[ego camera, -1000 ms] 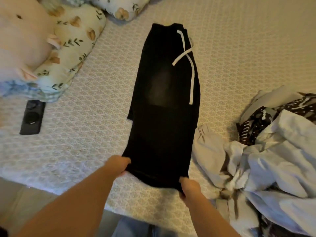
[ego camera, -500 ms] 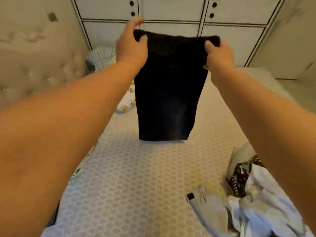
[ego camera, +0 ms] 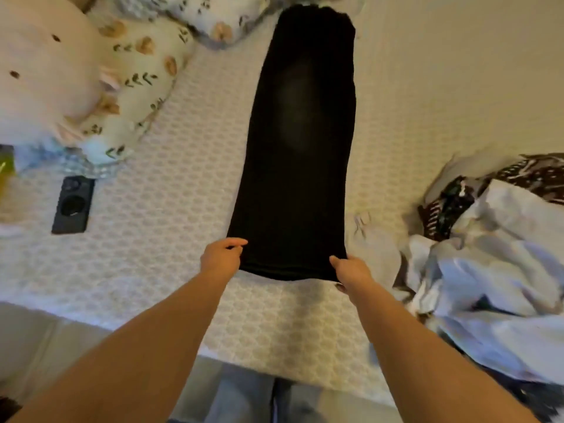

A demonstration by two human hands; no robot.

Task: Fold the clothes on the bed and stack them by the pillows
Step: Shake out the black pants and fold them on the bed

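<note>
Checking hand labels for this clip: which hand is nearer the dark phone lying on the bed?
Left. The left hand holds the black pants' hem corner on the phone's side; the right hand holds the far corner.

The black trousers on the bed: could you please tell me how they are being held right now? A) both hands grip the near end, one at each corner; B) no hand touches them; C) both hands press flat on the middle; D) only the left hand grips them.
A: the left hand and the right hand each pinch a near corner of the black trousers, which lie stretched along the bed.
</note>
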